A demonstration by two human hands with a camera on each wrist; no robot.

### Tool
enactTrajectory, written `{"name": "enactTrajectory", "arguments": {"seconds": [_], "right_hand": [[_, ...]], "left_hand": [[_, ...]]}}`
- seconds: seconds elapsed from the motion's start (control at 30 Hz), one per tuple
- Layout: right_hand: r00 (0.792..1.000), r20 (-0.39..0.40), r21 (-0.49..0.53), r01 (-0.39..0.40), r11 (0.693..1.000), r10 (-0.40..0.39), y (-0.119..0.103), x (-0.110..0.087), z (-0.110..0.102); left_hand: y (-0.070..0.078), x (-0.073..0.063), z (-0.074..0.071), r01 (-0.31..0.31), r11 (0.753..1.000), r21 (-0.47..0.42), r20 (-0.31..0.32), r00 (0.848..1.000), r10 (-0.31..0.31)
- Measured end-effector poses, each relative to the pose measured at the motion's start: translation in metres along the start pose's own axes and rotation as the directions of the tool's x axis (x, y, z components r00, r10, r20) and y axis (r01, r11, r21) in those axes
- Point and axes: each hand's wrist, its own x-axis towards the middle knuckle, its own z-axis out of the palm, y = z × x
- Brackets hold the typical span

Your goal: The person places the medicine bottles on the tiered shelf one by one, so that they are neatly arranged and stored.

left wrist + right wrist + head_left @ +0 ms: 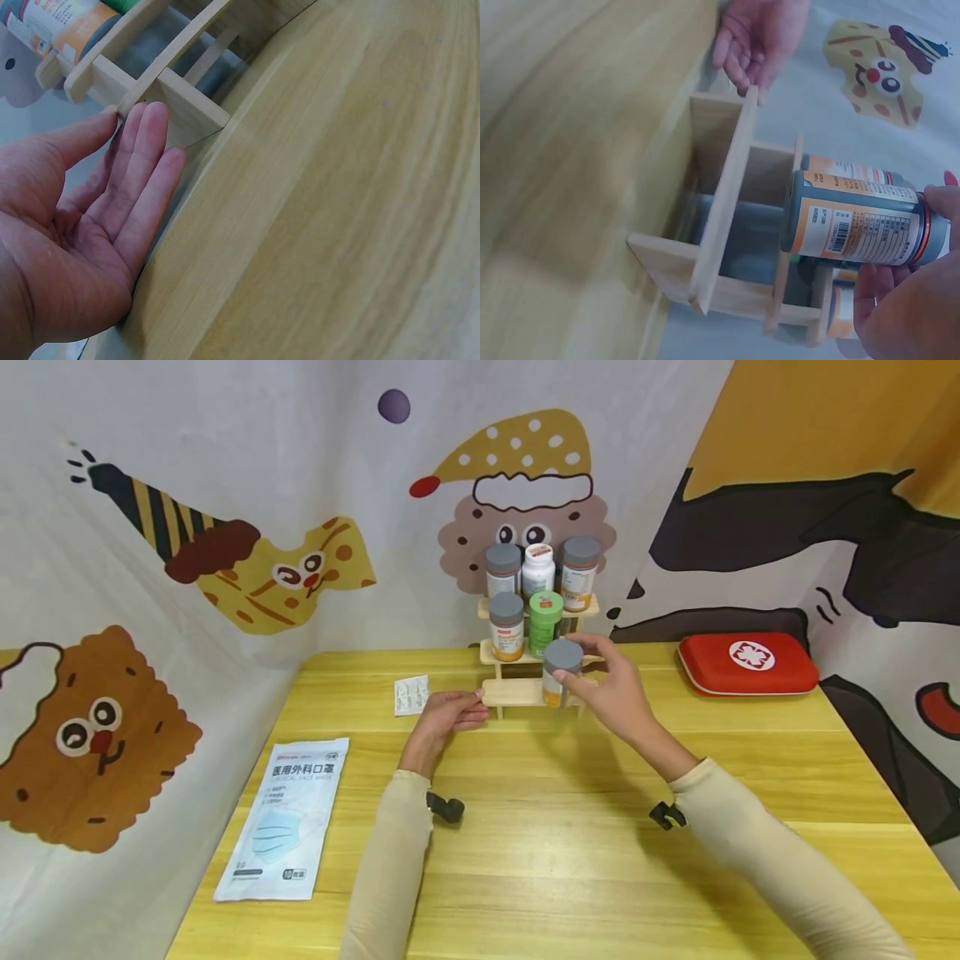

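Note:
A three-tier wooden rack (513, 692) stands at the back of the table. My left hand (448, 714) pinches the left end of its lowest board between thumb and fingertips, as the left wrist view (90, 217) also shows. My right hand (618, 693) grips a grey-lidded pill bottle (859, 221) round its lid end, upright over the right part of the lowest tier. In the right wrist view its base appears apart from the lowest board. A grey-lidded bottle (507, 631) and a green bottle (544, 628) stand on the middle tier.
On the top tier stand a white bottle (537, 572) between two grey-lidded bottles. A blister pack (411, 694) lies left of the rack, a face mask packet (281, 818) at the table's left, and a red first-aid case (748, 664) at the back right.

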Motion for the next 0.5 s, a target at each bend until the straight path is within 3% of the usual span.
{"name": "enactTrajectory", "arguments": {"seconds": [0.23,0.5], "right_hand": [[0.997,-0.074,0.009,0.015,1.000,-0.014,-0.005,0.013,-0.012],[0.987,-0.156,-0.058,0.028,0.998,-0.037,-0.004,0.030,-0.020]], "left_hand": [[-0.001,0.002,0.001,-0.004,1.000,0.010,-0.002,1.000,0.004],[-0.003,0.001,0.000,-0.010,1.000,0.019,-0.011,1.000,0.010]]}}
